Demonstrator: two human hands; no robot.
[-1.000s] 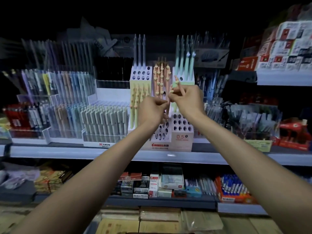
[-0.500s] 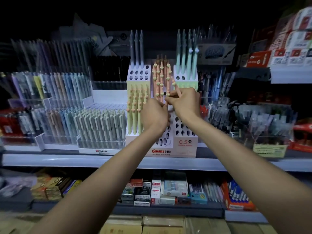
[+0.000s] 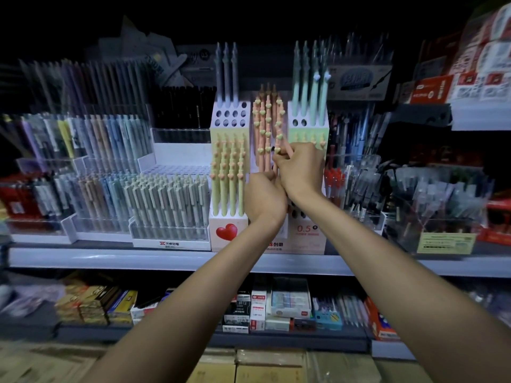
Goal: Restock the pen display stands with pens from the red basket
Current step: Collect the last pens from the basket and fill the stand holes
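Right hand [image 3: 301, 168] pinched pink heart-clip pen [image 3: 289, 148] before white tiered pen stand [image 3: 309, 241]; left hand [image 3: 264, 199] blocked lower holes, its grasp untellable; grey pen tray [image 3: 170, 240] leftward.

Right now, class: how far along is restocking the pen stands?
Done: yellow pens fill their front tier, and the peach column looks nearly full. In hand: the right hand pinches a peach pen at that column. Left: empty holes in the upper white tiers.
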